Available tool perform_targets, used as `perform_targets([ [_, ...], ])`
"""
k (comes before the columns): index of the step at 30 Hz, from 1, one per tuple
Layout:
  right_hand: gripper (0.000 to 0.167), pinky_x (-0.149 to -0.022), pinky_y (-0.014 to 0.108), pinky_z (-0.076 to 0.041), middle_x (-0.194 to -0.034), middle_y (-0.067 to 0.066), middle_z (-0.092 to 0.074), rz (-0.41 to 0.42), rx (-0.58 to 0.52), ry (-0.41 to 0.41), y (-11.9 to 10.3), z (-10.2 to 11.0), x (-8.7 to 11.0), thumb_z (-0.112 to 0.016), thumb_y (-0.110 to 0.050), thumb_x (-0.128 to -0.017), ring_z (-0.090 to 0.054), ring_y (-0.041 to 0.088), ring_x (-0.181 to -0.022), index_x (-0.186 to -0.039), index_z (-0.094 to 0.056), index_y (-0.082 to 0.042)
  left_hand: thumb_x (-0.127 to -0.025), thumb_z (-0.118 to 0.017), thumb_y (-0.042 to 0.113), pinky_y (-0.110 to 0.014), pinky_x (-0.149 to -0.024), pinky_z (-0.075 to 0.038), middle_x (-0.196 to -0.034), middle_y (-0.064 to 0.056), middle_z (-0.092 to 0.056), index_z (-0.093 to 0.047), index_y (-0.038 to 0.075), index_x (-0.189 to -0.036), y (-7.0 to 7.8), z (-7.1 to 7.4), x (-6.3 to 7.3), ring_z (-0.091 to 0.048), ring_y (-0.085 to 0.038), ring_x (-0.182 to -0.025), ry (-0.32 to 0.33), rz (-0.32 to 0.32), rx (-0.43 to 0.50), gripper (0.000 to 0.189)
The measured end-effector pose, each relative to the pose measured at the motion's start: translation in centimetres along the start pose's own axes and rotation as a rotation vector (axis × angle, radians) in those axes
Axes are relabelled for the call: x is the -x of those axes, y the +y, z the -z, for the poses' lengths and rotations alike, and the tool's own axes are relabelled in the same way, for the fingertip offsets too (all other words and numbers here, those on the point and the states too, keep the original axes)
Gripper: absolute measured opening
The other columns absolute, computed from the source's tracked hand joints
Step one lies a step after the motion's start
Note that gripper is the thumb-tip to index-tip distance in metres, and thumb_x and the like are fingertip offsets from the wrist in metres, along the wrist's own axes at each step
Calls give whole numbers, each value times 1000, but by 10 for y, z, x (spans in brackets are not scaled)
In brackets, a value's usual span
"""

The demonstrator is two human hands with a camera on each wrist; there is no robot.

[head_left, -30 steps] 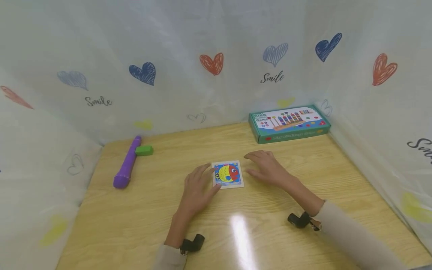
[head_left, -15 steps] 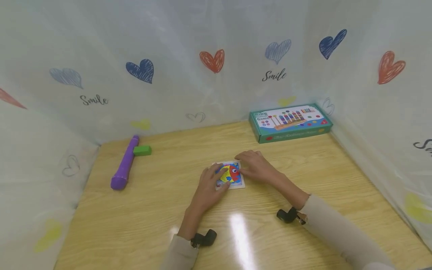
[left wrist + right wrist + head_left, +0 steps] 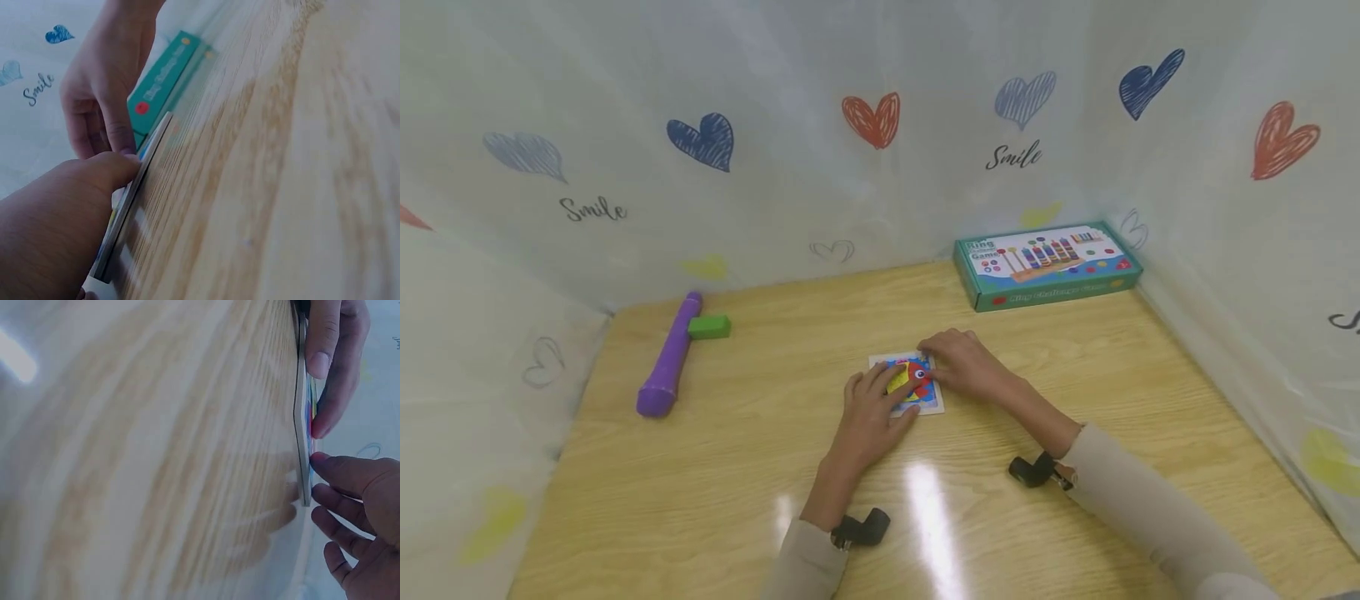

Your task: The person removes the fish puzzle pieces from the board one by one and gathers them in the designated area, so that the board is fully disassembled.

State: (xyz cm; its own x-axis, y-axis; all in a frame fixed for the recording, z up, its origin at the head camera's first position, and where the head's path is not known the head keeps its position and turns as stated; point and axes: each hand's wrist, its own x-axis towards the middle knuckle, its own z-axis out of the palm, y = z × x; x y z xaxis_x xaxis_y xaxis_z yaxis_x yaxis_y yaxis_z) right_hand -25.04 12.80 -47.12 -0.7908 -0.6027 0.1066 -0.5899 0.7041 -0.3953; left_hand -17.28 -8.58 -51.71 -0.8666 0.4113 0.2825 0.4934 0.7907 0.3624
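A purple microphone-shaped toy point(image 3: 669, 358) lies at 9 o'clock from the fish puzzle point(image 3: 914, 370), well apart from it. At the toy's 2 o'clock is a green block point(image 3: 711, 327), touching it or just beside it; I cannot tell which. The left hand point(image 3: 867, 419) comes in at the puzzle's 8 o'clock, its spread fingers resting over the picture and its thumb touching the near edge. The puzzle lies flat on the wood-grain table point(image 3: 722, 500), between the hands. The right hand point(image 3: 967, 364), toward 3 o'clock, touches the puzzle's face with its thumb; the forefinger sits by the corner, fingers loosely bent, the tips slightly parted. A green Ring Challenge Game box point(image 3: 1048, 265) lies beyond, toward 2 o'clock, near the heart-printed curtain point(image 3: 790, 192).
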Motion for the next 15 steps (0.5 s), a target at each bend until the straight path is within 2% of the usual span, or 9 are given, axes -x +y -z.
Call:
perform_targets([
  [9,41,-90,46,-37,-116,6,-70,-82,-60,-65,-1,2,-13,-80,-19,-88,-58,27,-111,-124,-67,-7,-100,-55,44,-59,-112,-21,-150,-2,-47,-59,30,-142,0,1,-2,-31,-30,-144,1,7,-29,44],
  [15,43,-88,44,-36,-108,1,-70,-96,-19,-88,-5,1,-16,-78,-16,-89,-56,27,-111,-128,-65,-7,-100,-56,45,-58,-113,-21,-149,-1,-48,-60,30,-140,-2,-2,-2,-32,-29,-144,10,10,-24,43],
])
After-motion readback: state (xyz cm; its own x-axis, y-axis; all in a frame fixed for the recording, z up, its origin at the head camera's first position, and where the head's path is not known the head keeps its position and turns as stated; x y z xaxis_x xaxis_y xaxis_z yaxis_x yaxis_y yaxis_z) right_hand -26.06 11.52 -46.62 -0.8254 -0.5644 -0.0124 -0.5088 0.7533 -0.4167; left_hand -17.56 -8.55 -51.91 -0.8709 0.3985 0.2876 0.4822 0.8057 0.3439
